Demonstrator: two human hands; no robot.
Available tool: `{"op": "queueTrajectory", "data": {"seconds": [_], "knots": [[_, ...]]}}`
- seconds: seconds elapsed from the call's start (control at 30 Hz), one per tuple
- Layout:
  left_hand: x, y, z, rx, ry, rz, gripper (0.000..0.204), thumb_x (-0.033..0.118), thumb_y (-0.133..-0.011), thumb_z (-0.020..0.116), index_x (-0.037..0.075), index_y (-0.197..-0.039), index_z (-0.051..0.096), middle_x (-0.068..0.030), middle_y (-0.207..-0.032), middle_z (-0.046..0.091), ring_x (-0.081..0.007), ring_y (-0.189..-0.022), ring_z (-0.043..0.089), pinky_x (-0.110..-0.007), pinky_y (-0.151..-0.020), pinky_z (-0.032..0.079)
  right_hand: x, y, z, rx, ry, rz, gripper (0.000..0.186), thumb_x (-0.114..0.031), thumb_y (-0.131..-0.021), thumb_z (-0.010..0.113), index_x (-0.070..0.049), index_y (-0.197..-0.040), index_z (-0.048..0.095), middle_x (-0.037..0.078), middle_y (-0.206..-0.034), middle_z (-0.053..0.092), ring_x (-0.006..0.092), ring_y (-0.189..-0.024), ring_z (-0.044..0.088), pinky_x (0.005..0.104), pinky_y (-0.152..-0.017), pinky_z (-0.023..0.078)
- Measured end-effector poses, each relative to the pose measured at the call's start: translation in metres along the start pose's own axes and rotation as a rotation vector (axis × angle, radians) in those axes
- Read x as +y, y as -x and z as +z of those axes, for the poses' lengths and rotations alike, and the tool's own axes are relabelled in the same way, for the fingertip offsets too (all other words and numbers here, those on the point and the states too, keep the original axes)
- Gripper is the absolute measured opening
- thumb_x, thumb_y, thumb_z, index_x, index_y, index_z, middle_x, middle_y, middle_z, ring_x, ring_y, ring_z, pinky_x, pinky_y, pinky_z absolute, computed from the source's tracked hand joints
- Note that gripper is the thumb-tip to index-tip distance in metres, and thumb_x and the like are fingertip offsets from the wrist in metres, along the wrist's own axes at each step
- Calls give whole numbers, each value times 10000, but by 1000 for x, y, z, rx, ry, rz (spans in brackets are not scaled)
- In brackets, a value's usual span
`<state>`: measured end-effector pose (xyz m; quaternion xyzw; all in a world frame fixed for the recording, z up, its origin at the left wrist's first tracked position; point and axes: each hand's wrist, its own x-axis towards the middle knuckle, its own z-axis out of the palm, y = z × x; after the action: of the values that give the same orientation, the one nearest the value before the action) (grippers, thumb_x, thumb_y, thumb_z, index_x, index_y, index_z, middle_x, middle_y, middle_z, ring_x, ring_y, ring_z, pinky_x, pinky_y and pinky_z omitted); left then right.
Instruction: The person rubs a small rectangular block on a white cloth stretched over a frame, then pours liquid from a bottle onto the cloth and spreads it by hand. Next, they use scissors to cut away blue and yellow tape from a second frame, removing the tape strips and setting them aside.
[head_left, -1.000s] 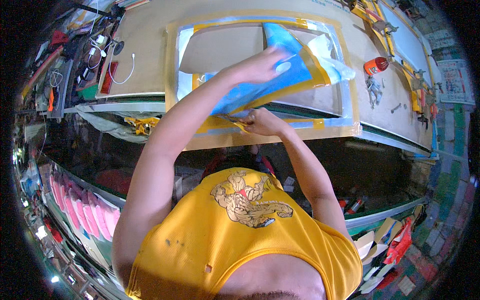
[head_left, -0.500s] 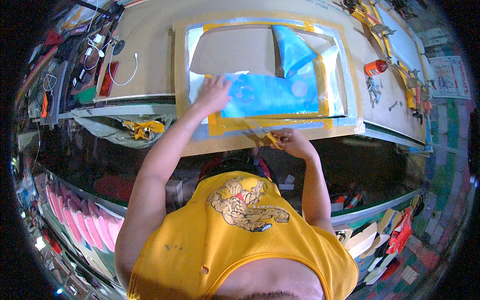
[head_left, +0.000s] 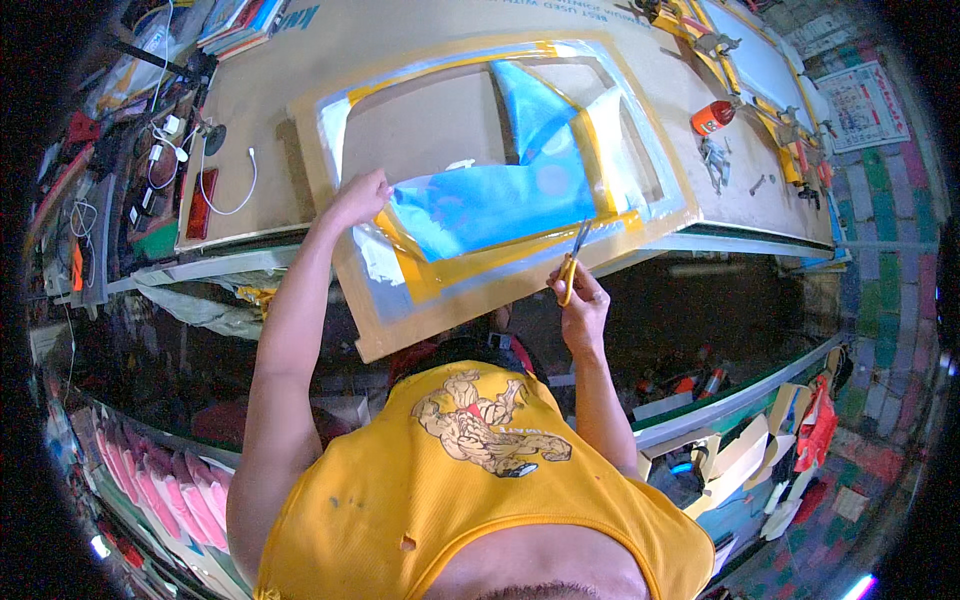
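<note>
In the head view, I have the left grip [head_left: 362, 200] closed on the left edge of the blue sheet [head_left: 480, 212], which lies across a taped brown frame [head_left: 372, 328] overhanging the bench [head_left: 262, 122]. My right grip [head_left: 583, 308] holds yellow-handled scissors [head_left: 569, 282], blades pointing away.

L hand [head_left: 362, 200] pinches blue sheet [head_left: 475, 205] at its L edge; R hand [head_left: 585, 312] holds yellow-handled scissors [head_left: 568, 280], blades pointing away from person, near sheet's R end. Brown frame [head_left: 378, 333] w/ yellow tape [head_left: 438, 282] lies at an angle, corner past bench [head_left: 265, 70] edge. Red bottle [head_left: 711, 118] (on its side) R of frame, nr. yellow clamps [head_left: 738, 85].
</note>
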<state>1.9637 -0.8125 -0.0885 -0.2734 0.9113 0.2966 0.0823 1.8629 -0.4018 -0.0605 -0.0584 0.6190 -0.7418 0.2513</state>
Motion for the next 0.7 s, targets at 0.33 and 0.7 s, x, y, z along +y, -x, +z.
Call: {"op": "queueTrajectory", "data": {"seconds": [0.33, 0.7], "knots": [[37, 51, 17, 378, 500, -44, 297, 268, -1011, 538, -24, -967, 574, -192, -883, 641, -307, -813, 614, -409, -746, 477, -41, -128, 0, -111, 81, -203, 435, -107, -872, 710, 67, -1262, 622, 96, -992, 697, 162, -886, 650, 291, -821, 507], [158, 70, 158, 399, 773, -315, 282, 278, -1030, 510, -1, -993, 528, -216, -898, 636, -381, -804, 632, -486, -738, 477, -69, -155, -78, -464, 708, 34, 411, -85, -844, 732, 29, -1232, 658, 73, -995, 716, 117, -893, 620, 270, -835, 501]]}}
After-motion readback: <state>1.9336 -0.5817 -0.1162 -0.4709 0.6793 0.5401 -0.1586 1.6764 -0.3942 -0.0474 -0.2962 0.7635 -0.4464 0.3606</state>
